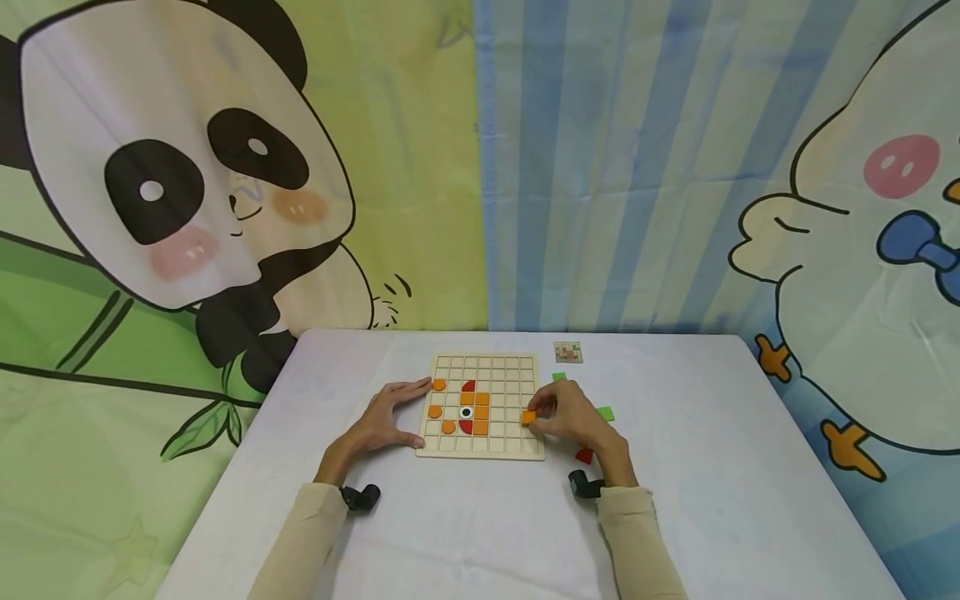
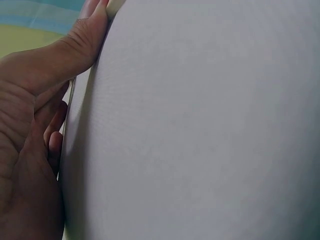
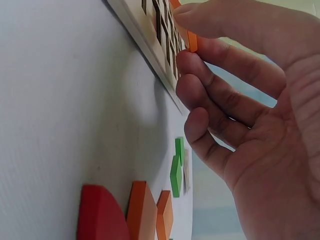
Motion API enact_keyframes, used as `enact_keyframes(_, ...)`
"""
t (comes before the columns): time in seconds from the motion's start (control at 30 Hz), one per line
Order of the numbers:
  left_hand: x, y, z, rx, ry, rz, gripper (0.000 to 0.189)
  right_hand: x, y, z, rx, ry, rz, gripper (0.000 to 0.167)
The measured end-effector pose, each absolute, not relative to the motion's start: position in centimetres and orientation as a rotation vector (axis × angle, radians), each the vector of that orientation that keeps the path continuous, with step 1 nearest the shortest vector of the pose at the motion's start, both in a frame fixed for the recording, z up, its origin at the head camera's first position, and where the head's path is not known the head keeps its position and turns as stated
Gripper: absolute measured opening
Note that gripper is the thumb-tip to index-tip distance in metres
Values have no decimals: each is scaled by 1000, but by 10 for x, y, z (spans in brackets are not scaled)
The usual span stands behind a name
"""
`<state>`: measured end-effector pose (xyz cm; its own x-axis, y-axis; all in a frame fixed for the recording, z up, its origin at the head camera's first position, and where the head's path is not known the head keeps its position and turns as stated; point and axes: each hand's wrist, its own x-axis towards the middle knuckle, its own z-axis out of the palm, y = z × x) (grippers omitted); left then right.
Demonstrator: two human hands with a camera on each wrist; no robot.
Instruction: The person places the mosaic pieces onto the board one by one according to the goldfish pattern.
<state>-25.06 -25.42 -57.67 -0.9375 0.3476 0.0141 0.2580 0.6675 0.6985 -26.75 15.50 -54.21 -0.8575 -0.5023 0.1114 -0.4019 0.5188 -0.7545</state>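
Pinched by the right hand (image 1: pixel 570 414), an orange tile (image 1: pixel 528 417) is near the right edge of the board (image 1: pixel 480 448); the left hand (image 1: pixel 382 417), thumb and fingers apart, touches the opposite edge. Probably light, stiff and smooth, it suits an edge grip. Fingers hide much of it; contact with the board is unclear.

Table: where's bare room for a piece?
Free: table right of the right sleeve, between it and the left sleeve, and left of the left hand. Crowded: around the right hand, with board, green pieces, red piece.
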Motion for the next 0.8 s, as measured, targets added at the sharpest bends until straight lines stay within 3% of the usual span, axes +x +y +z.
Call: enact_keyframes(0.8, -248, -252, -573, 473, 2758, 1136, 110, -263, 130, -550, -862, 2582, -1305, 18)
